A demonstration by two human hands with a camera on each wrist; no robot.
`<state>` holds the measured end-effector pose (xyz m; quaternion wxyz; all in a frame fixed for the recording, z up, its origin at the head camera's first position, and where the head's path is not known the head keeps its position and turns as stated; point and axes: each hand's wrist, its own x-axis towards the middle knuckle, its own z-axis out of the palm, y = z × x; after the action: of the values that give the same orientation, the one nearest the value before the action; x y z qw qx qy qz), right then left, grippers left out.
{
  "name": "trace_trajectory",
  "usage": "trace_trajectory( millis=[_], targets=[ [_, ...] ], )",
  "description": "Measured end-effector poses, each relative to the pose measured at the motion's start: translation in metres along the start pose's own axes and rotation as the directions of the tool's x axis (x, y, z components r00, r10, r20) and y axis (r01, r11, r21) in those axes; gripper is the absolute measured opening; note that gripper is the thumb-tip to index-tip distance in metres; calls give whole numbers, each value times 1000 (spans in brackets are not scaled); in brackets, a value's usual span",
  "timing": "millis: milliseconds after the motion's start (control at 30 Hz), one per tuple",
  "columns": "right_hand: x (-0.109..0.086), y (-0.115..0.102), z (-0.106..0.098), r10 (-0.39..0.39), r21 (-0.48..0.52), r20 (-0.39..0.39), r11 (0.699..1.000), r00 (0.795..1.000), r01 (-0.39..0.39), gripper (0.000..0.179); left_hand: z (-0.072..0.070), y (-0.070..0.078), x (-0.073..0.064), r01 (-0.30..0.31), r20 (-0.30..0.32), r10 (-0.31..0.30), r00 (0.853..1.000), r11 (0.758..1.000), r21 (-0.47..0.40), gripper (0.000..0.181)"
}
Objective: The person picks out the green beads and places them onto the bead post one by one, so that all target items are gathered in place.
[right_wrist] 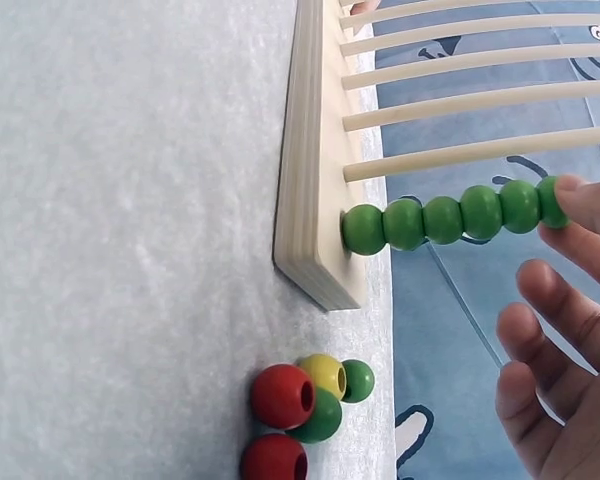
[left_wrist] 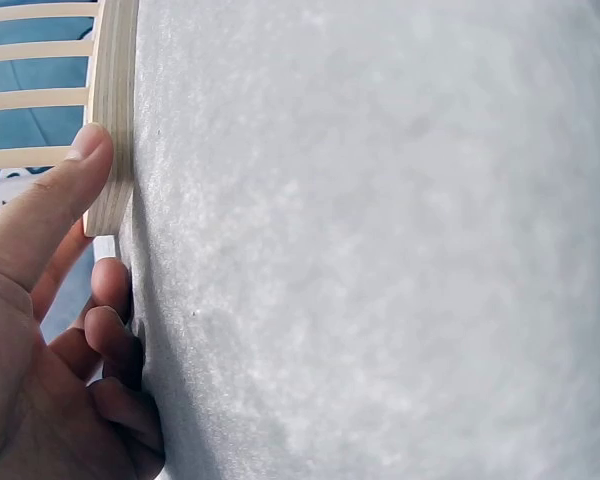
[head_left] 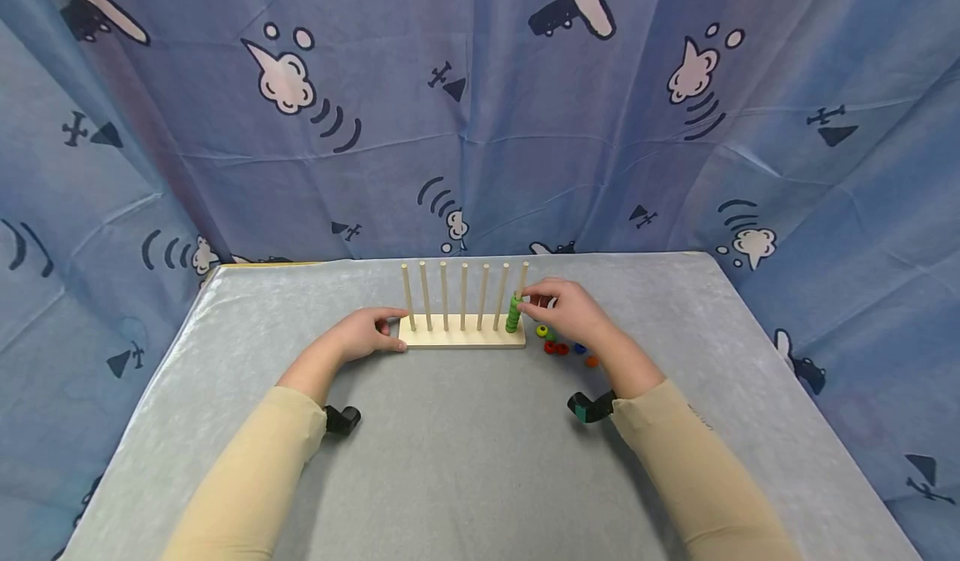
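Observation:
A pale wooden base [head_left: 461, 340] with several upright pegs stands on the table. Its rightmost peg carries a stack of green beads [right_wrist: 442, 219]; the other pegs are bare. My right hand [head_left: 566, 307] pinches the topmost green bead between thumb and forefinger at the top of the stack, its other fingers loosely bent. At the opposite end, my left hand [head_left: 366, 332] grips the base, the thumb [left_wrist: 92, 150] lying on its front edge and the forefinger behind it.
Right of the base lie loose beads: red [right_wrist: 282, 397], yellow [right_wrist: 325, 376], green [right_wrist: 358, 381], blue [head_left: 580, 348] and orange [head_left: 592, 362]. A grey cloth [head_left: 450, 461] covers the table. Behind hangs a blue curtain [head_left: 480, 127] printed with planes.

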<state>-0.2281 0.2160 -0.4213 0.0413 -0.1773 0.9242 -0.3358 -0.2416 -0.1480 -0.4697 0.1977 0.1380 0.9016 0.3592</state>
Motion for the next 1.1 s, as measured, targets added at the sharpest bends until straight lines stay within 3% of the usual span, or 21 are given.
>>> trace_trajectory(
  millis=[300, 533, 1100],
  targets=[
    [-1, 9, 2, -8, 12, -11, 1000, 1000, 8, 33, 1, -1, 0, -1, -8, 1, 1000, 1000, 7, 65],
    [-11, 18, -1, 59, 17, -4, 998, 998, -59, 32, 1, 0, -1, -1, -9, 1, 1000, 1000, 6, 64],
    [-25, 52, -2, 185, -118, 141, 978, 972, -169, 32, -1, 0, -1, 9, -4, -9, 1000, 1000, -4, 64]
  ],
)
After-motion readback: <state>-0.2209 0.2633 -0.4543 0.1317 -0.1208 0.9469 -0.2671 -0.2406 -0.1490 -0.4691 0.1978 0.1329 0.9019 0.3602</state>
